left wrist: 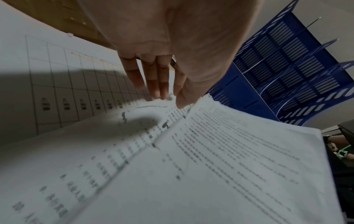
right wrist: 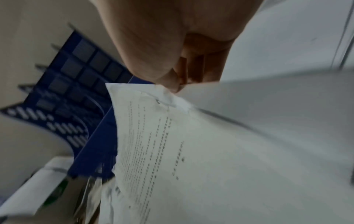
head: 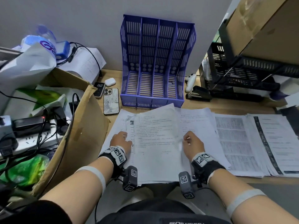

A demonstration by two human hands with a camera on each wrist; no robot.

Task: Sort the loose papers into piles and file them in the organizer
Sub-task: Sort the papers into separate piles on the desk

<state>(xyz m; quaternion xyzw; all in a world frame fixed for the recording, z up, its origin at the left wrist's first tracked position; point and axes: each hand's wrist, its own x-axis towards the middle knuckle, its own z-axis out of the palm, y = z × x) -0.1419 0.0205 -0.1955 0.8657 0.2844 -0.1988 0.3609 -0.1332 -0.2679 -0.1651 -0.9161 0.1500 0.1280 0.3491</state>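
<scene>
From the head camera, your left hand point(head: 121, 140) sits at the left edge of a printed sheet point(head: 157, 143) and your right hand point(head: 192, 141) at its right edge, both with curled fingers closed on the paper. That sheet lies over loose papers point(head: 120, 125) near the front edge of the wooden tabletop point(head: 226, 105). A sorted pile point(head: 239, 143) of densely printed pages lies just to the right, and another pile point(head: 275, 143) with a dark stripe beside it, toward the right edge. The blue file organizer point(head: 152, 62) stands at the back edge against the wall, its four slots bare. A phone point(head: 111, 101) lies face down left of the organizer; a black stapler point(head: 198, 93) rests to its right. A cardboard box point(head: 77, 126) crowds the left edge.

From the left wrist, your fingers point(left wrist: 153, 81) are nearly straight, tips pressing down on the papers, thumb at the edge of the upper sheet point(left wrist: 229, 151). A gridded form point(left wrist: 63, 78) lies underneath. The organizer point(left wrist: 287, 75) stands beyond.

From the right wrist, the picture is blurred; your thumb and fingers point(right wrist: 172, 81) pinch the sheet point(right wrist: 172, 151) at its corner, the organizer point(right wrist: 76, 91) behind.
</scene>
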